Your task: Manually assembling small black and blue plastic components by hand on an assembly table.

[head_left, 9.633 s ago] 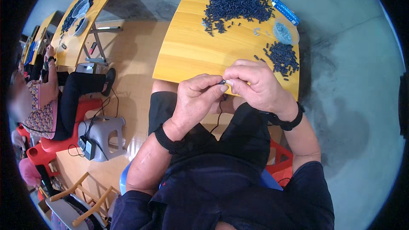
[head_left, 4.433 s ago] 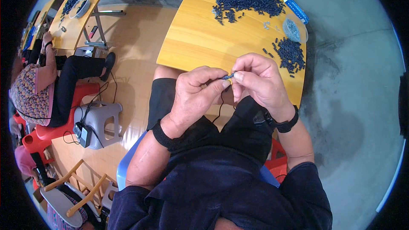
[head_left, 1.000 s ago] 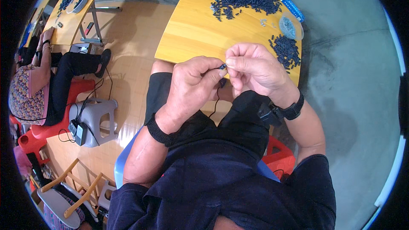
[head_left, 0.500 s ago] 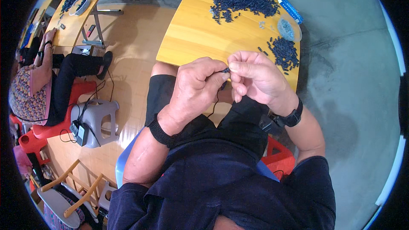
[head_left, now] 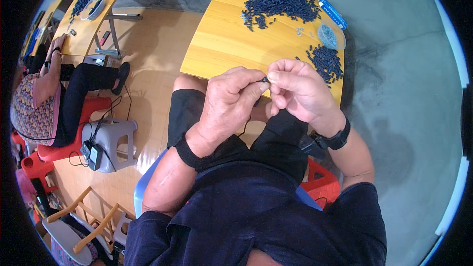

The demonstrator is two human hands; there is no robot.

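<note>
- While the left hand pinches a small dark piece at their 12 o'clock, the right hand meets its end, can't tell if gripping
- Probably light, stiffish; I'd grab mid-length

At centre, a small piece is coloured black. At upper centre, the table is grained in yellow wood tones, with piled pieces coloured blue-black. At left, a person's top is patterned in many colours and trimmed with pink.
</note>
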